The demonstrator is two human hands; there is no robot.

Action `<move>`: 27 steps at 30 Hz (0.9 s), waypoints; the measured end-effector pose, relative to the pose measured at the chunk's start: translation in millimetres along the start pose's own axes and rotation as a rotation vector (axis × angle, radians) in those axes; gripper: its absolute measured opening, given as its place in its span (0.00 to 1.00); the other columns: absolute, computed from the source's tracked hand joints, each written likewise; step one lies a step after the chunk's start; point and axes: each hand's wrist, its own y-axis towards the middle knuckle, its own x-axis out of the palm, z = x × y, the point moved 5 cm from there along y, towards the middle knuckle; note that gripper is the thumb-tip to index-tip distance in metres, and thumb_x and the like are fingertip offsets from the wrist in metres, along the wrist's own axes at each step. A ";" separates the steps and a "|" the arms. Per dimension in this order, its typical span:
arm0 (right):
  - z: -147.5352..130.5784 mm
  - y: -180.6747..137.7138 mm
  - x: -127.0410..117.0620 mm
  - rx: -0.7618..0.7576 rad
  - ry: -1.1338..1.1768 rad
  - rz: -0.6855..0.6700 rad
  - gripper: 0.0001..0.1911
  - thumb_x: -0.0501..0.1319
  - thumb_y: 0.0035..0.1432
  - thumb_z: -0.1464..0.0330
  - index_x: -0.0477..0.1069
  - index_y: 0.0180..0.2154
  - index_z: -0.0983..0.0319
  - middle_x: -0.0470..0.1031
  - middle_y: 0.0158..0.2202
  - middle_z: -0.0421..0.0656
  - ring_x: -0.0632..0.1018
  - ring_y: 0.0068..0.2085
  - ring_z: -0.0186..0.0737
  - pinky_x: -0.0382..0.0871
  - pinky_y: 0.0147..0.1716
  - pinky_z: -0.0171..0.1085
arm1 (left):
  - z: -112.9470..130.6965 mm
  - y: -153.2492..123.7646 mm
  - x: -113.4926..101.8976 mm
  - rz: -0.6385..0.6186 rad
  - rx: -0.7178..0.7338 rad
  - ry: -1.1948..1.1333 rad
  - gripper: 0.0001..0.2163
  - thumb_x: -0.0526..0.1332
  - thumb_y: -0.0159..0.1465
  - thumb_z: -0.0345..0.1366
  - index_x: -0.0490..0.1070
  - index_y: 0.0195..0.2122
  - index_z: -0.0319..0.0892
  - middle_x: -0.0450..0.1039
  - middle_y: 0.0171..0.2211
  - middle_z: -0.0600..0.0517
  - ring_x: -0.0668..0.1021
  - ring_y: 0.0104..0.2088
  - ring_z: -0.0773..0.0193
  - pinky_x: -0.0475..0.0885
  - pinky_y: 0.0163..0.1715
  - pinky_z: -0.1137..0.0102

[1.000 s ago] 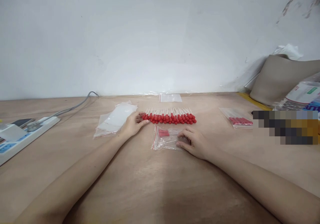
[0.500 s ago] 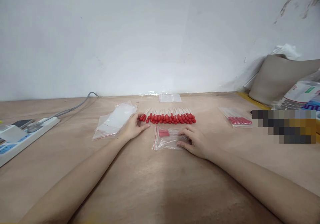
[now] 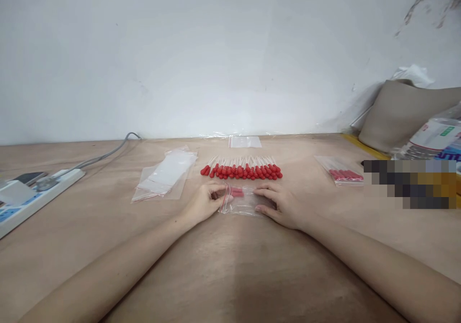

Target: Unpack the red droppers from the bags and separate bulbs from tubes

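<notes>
A clear zip-lock bag with a red line along its left edge lies flat on the table before me. A few red-tipped pieces show inside it near that edge. My left hand grips the bag's left, red-lined end, thumb on top. On the right end rests my right hand, its curled thumb and fingers holding the plastic down. Just beyond the bag is a row of white sticks with red bulbous tips, points facing the wall.
Flat plastic bags are stacked at left, and another bag lies near the wall. A bag of red-tipped sticks sits at right. A power strip with cable is far left; a plastic bottle stands far right.
My left hand has left the left end of the stick row and come nearer and rightward onto the bag's red-lined edge. My right hand stays on the bag.
</notes>
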 end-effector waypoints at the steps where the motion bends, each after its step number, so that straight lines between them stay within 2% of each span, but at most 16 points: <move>1: 0.4 0.2 -0.3 0.003 0.014 -0.004 0.19 0.58 0.54 0.62 0.67 0.46 0.62 0.68 0.45 0.49 0.70 0.45 0.42 0.65 0.45 0.43 | -1.8 0.2 2.0 0.003 -0.005 -0.003 0.13 0.59 0.57 0.43 0.73 0.41 0.46 0.70 0.32 0.52 0.70 0.29 0.68 0.65 0.27 0.74; 4: 1.4 1.5 -1.5 0.006 0.069 -0.016 0.18 0.59 0.53 0.62 0.68 0.46 0.62 0.69 0.44 0.48 0.71 0.44 0.41 0.66 0.44 0.40 | -3.1 1.6 5.0 0.007 0.024 0.018 0.14 0.60 0.56 0.44 0.73 0.42 0.46 0.68 0.34 0.51 0.69 0.29 0.68 0.65 0.28 0.74; 7: 1.6 3.0 -2.7 -0.001 0.121 -0.031 0.17 0.58 0.54 0.63 0.68 0.45 0.61 0.70 0.43 0.47 0.71 0.43 0.40 0.66 0.43 0.40 | -1.5 2.5 6.4 0.012 0.035 0.045 0.15 0.60 0.56 0.44 0.72 0.42 0.44 0.65 0.32 0.51 0.67 0.28 0.68 0.65 0.28 0.73; 10: 1.4 4.0 -2.8 -0.001 0.151 -0.055 0.16 0.59 0.54 0.63 0.68 0.44 0.61 0.71 0.42 0.46 0.71 0.42 0.39 0.66 0.43 0.40 | -1.6 2.7 7.2 0.037 0.024 0.058 0.12 0.60 0.56 0.42 0.71 0.37 0.41 0.63 0.30 0.53 0.67 0.27 0.69 0.64 0.27 0.74; 13: 2.6 3.5 -1.7 0.010 0.167 -0.059 0.16 0.59 0.53 0.63 0.68 0.44 0.61 0.71 0.42 0.46 0.72 0.42 0.39 0.66 0.42 0.40 | -1.9 1.0 7.8 0.036 0.036 0.031 0.09 0.60 0.55 0.39 0.65 0.33 0.40 0.62 0.27 0.55 0.65 0.24 0.70 0.62 0.24 0.75; 16: 6.0 2.0 0.3 0.037 0.164 -0.052 0.17 0.59 0.53 0.63 0.67 0.45 0.61 0.71 0.43 0.46 0.72 0.42 0.39 0.66 0.42 0.40 | -0.9 -2.7 9.4 -0.028 0.056 -0.033 0.08 0.59 0.56 0.37 0.61 0.34 0.41 0.62 0.24 0.57 0.64 0.22 0.72 0.60 0.21 0.76; 19: 8.6 1.1 2.3 0.055 0.159 -0.057 0.18 0.58 0.54 0.62 0.66 0.46 0.61 0.71 0.42 0.45 0.72 0.42 0.39 0.66 0.41 0.39 | -0.7 -6.1 10.2 -0.060 0.040 -0.161 0.10 0.58 0.57 0.37 0.60 0.37 0.42 0.65 0.27 0.56 0.66 0.23 0.72 0.60 0.21 0.77; 22: 8.7 1.4 2.7 0.061 0.162 -0.065 0.18 0.58 0.54 0.61 0.66 0.46 0.61 0.71 0.42 0.45 0.72 0.41 0.39 0.66 0.41 0.39 | -1.3 -6.9 13.4 -0.058 0.000 -0.274 0.12 0.59 0.56 0.37 0.61 0.39 0.41 0.66 0.30 0.54 0.69 0.27 0.71 0.61 0.23 0.77; 25: 7.5 2.1 2.3 0.063 0.162 -0.071 0.19 0.58 0.54 0.60 0.66 0.46 0.60 0.71 0.42 0.45 0.72 0.42 0.40 0.66 0.42 0.40 | -2.2 -3.4 15.7 -0.057 -0.066 -0.336 0.12 0.60 0.56 0.39 0.64 0.38 0.39 0.66 0.26 0.55 0.68 0.24 0.72 0.62 0.22 0.77; 27: 7.1 2.4 1.8 0.065 0.161 -0.067 0.19 0.58 0.53 0.60 0.66 0.46 0.60 0.72 0.42 0.45 0.72 0.41 0.40 0.66 0.42 0.40 | -1.1 2.1 9.1 -0.047 -0.083 -0.351 0.12 0.60 0.55 0.40 0.65 0.36 0.38 0.67 0.24 0.55 0.69 0.23 0.72 0.63 0.22 0.76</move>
